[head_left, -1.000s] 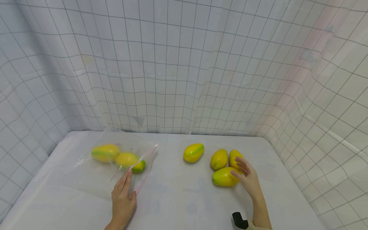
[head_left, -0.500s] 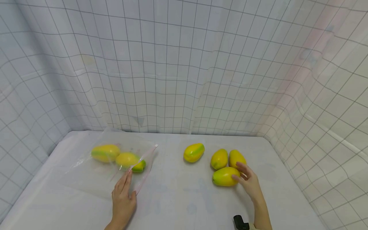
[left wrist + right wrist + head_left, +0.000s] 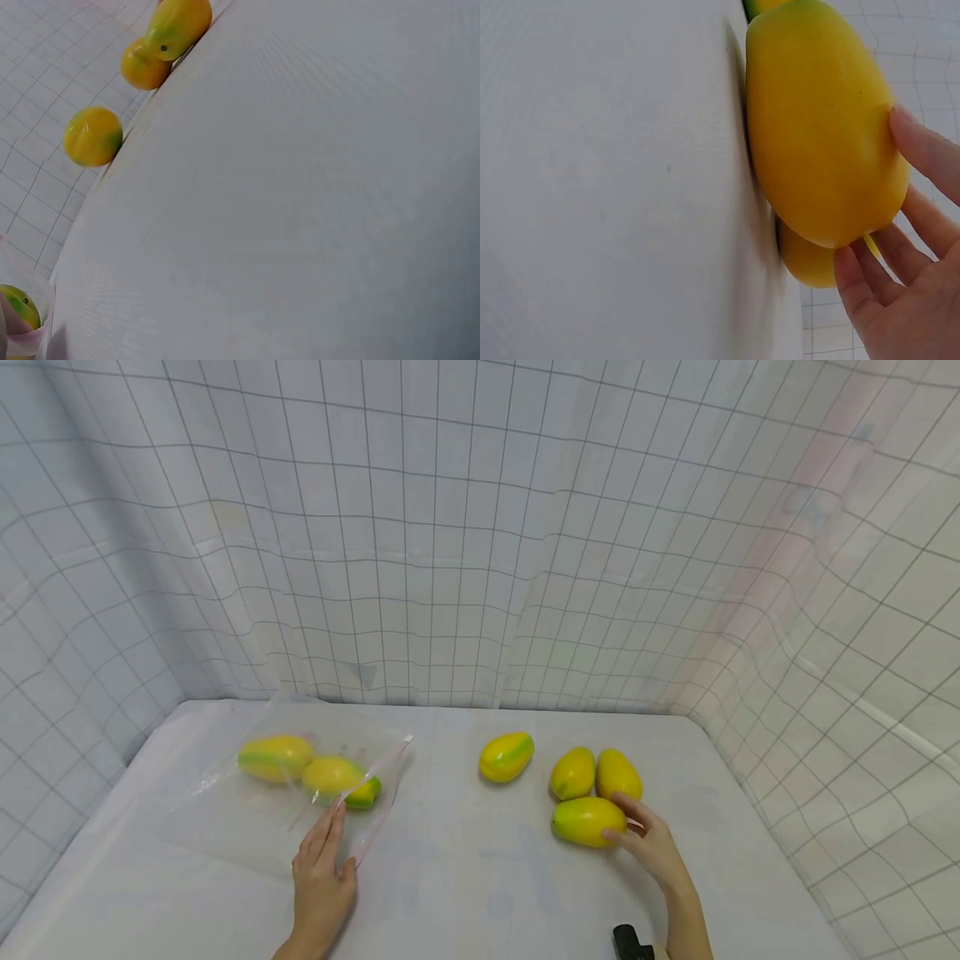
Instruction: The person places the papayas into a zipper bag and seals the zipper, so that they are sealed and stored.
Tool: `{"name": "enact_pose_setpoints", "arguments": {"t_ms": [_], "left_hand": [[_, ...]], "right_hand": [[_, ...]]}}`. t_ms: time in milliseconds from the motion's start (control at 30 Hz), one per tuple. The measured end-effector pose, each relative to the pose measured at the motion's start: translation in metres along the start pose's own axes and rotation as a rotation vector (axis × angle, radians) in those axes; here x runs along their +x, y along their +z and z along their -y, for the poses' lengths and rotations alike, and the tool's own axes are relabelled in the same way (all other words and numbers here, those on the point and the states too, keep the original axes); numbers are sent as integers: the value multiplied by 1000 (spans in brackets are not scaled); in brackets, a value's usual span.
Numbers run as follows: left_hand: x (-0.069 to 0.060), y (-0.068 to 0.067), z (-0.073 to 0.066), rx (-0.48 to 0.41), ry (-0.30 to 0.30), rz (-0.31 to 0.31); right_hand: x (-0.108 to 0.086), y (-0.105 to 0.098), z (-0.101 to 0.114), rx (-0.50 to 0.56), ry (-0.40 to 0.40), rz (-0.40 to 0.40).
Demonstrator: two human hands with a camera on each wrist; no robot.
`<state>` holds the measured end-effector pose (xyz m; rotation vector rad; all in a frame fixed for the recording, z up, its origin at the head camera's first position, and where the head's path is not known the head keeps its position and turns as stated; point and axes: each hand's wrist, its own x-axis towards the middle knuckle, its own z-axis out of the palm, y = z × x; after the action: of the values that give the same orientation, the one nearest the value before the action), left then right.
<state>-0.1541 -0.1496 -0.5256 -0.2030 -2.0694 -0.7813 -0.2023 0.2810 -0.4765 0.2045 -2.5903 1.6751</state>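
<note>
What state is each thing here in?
Clear plastic zip bag: open, lying flat.
Two yellow-green oval fruits: inside the bag.
Green-striped yellow oval fruit: loose, apart.
Two yellow oval fruits: loose, side by side.
Nearest yellow oval fruit: held at one end.
Left hand: resting on bag.
Right hand: gripping.

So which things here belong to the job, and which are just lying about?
Job in hand:
clear bag, touched by the left hand
two fruits in it
front fruit, at the right hand
probably the three other loose fruits

Just there:
white tabletop
gridded cloth
black piece by the right wrist
</note>
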Motion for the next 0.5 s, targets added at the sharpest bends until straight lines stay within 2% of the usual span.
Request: {"name": "enact_pose_setpoints", "arguments": {"t_ms": [133, 500], "left_hand": [[0, 0, 0, 3, 6, -2], [0, 0, 0, -14, 10, -6]], "right_hand": [[-1, 0, -3, -11, 19, 52], [-1, 2, -11, 59, 58, 141]]}}
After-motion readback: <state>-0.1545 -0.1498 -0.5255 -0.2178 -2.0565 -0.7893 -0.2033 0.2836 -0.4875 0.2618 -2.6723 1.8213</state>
